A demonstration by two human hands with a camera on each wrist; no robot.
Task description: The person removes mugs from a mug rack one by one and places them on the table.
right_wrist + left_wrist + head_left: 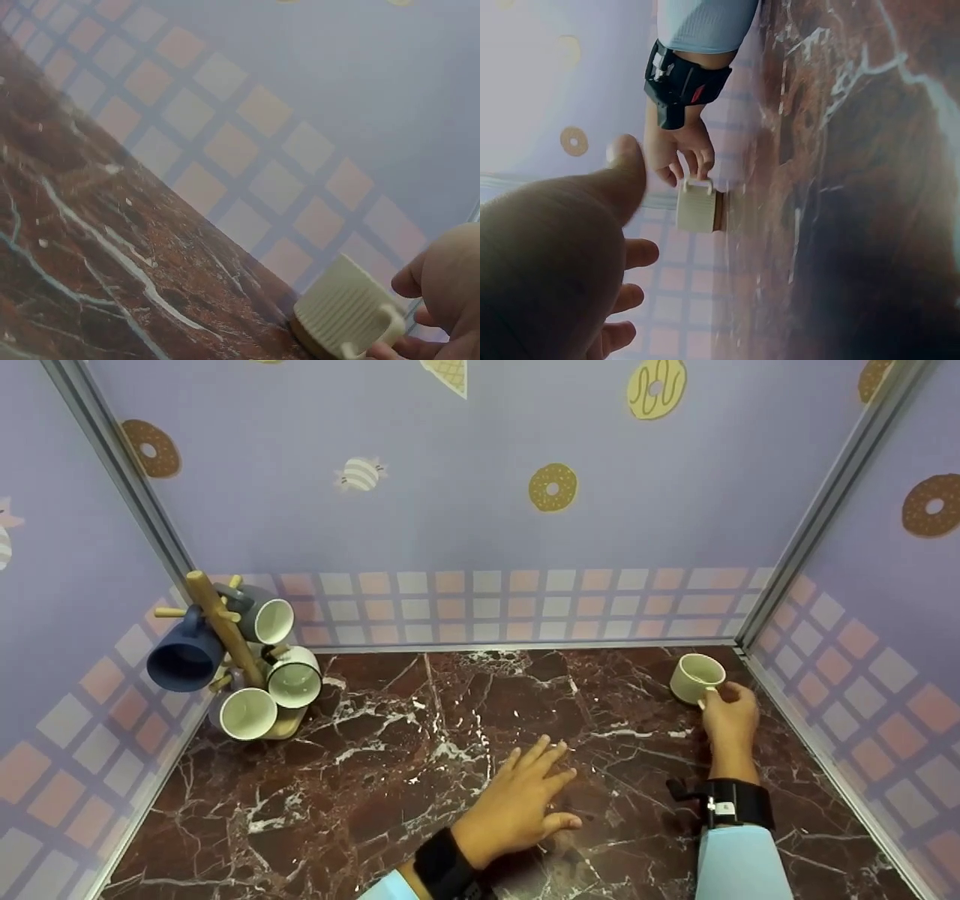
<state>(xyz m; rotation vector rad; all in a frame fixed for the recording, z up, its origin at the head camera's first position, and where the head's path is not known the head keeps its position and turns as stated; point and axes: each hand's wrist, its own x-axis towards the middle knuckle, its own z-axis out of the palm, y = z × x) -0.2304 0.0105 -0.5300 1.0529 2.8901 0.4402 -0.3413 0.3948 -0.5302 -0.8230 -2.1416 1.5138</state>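
A cream ribbed mug [691,682] stands upright at the back right of the marble-patterned table, its handle toward the person. My right hand [731,720] is at that handle with fingers bent loosely. In the right wrist view the thumb [411,282] is apart from the mug [345,307], while fingertips lie at or very near the handle; contact is hard to tell. The left wrist view shows the same mug [696,208] below the right hand [681,148]. Over the middle of the table, my left hand [521,802] has its fingers spread and holds nothing.
At the back left a wooden mug tree [225,630] bears a dark blue mug [186,656], a grey mug [259,615], a white mug with a dark rim [296,675] and a pale mug [247,712]. Patterned walls [480,525] enclose the table's back and sides.
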